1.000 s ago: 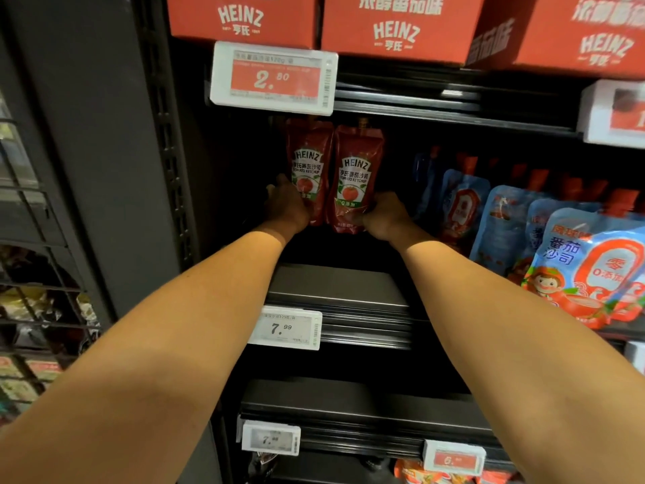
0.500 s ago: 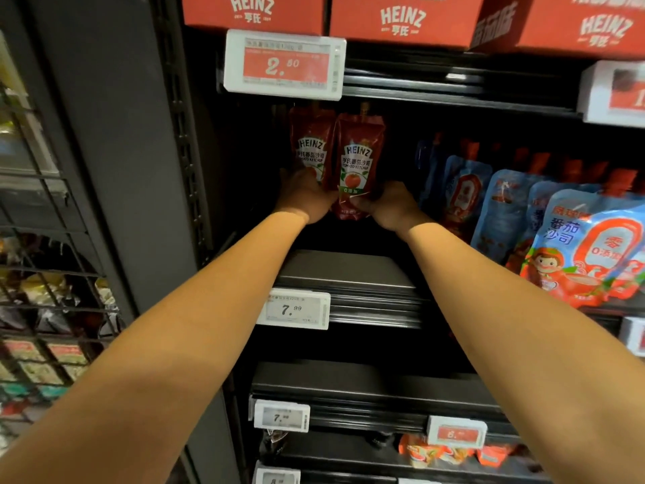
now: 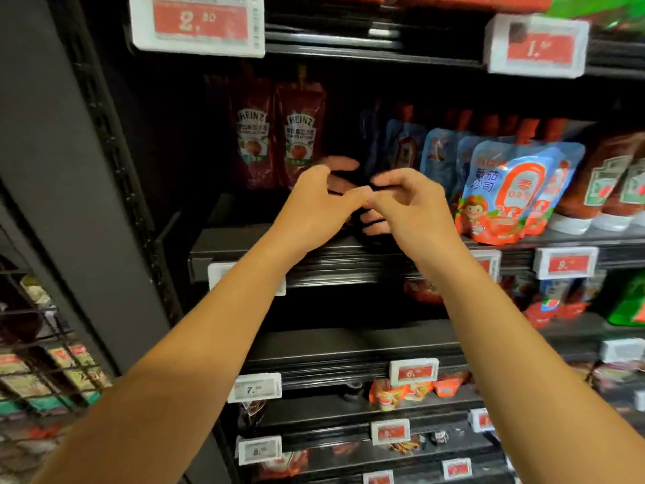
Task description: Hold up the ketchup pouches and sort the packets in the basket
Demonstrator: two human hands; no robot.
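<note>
**A:** Only the head view here. Both our hands are up in front of the shelf (image 3: 244, 246). The left hand (image 3: 314, 200) and right hand (image 3: 412, 204) meet in the middle, thumb tips touching or nearly so, fingers loosely curled. We've got nothing in either hand as far as we can see.

**B:** Agreed, nothing pinched or wrapped. A bit blurry around the fingertips, but the curl looks relaxed, half open. Where are the pouches?

**A:** The two red Heinz pouches (image 3: 300, 134) stand upright side by side at the back left of that shelf, under the 2.80 tag (image 3: 199, 22). Our left hand sits just in front of and below the right one of the pair; can't tell if the fingers touch it.

**B:** And to our right there's the row of blue pouches (image 3: 516, 190), leaning a little, the front one near our right hand but apart from it. Past those, upside-down bottles (image 3: 607, 190) with white caps on the shelf.

**A:** Lower shelves carry more price tags and some small orange packets (image 3: 394, 393). On the far left there's a wire rack (image 3: 38, 344) with stuff we can't make out.
</note>
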